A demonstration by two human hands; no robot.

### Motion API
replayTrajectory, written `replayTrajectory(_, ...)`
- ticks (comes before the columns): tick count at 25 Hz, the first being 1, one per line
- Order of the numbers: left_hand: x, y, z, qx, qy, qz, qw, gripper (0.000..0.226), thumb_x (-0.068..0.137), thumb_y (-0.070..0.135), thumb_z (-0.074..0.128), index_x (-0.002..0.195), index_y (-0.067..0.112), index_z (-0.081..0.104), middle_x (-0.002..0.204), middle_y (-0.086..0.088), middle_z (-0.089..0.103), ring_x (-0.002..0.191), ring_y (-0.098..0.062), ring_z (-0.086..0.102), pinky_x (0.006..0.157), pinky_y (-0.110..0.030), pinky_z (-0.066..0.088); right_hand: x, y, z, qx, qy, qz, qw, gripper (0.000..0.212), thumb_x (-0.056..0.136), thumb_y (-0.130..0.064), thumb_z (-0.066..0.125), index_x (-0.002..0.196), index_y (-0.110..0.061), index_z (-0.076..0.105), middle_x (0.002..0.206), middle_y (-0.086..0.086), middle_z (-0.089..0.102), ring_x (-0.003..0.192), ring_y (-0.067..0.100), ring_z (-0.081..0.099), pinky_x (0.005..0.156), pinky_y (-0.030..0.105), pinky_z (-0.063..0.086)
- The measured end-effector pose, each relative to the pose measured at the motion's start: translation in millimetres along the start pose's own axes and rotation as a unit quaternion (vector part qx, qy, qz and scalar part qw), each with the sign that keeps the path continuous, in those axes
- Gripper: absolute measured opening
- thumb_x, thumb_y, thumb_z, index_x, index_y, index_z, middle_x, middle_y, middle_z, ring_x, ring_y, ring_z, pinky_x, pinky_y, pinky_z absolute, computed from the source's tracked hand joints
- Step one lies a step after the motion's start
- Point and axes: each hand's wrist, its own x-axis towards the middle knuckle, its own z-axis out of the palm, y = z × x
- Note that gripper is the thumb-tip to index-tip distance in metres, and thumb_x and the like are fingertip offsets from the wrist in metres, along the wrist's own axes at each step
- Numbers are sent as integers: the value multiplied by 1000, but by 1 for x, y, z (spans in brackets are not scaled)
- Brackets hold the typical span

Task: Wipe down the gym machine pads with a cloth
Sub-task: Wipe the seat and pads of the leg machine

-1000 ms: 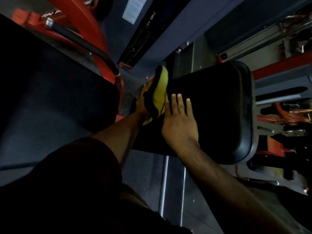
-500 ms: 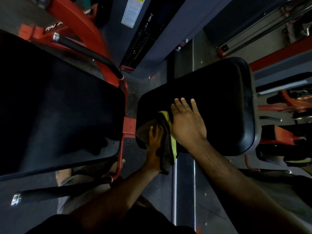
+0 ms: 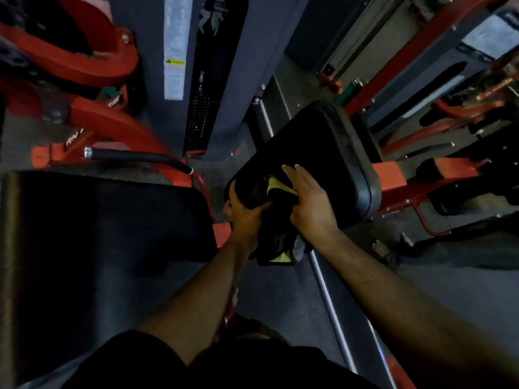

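A dark cloth with a yellow side [image 3: 276, 234] is bunched at the near-left corner of a black seat pad [image 3: 334, 161]. My left hand [image 3: 245, 217] grips the cloth from the left, fingers curled into it. My right hand [image 3: 310, 200] lies against the cloth's right side and on the pad, fingers stretched forward and close together; whether it grips the cloth is unclear. Part of the cloth hangs below the pad's near edge. A larger black pad [image 3: 101, 234] fills the left of the view.
Red machine frame [image 3: 112, 127] and a black-gripped handle bar [image 3: 137, 157] stand behind the large pad. A dark weight-stack column [image 3: 213, 80] rises at centre back. A steel floor rail [image 3: 328, 299] runs toward me. More red frames [image 3: 438, 175] crowd the right.
The view has swung, so the small pad now sits tilted. My left hand has taken a fuller grip on the cloth, and my right hand has closed in against it.
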Motion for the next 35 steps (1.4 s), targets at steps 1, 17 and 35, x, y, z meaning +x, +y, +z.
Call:
replayTrajectory(1,1,-4,-1,-52,-20,-22,998,110,48,49,97,135,65,32,144,-9,51,126,-32,59,98,-54,53,-7,1,-6,39,44,-2,998,78,76,13,65,146,-17,47,154,14,41,141,28,43,113,40,43)
replayTrajectory(17,-54,165,113,-29,-163,11,986,30,95,10,63,124,12,66,113,-13,75,105,-27,71,92,-40,58,-70,35,-146,130,468,161,859,27,85,-17,64,111,-11,58,112,9,63,102,21,61,86,48,54)
replayTrajectory(35,-25,107,102,1,-54,-12,998,37,102,13,43,132,25,61,121,3,70,121,-25,59,100,-38,51,52,9,-126,44,26,199,979,86,88,-63,52,156,-32,11,147,23,41,127,45,49,98,53,43)
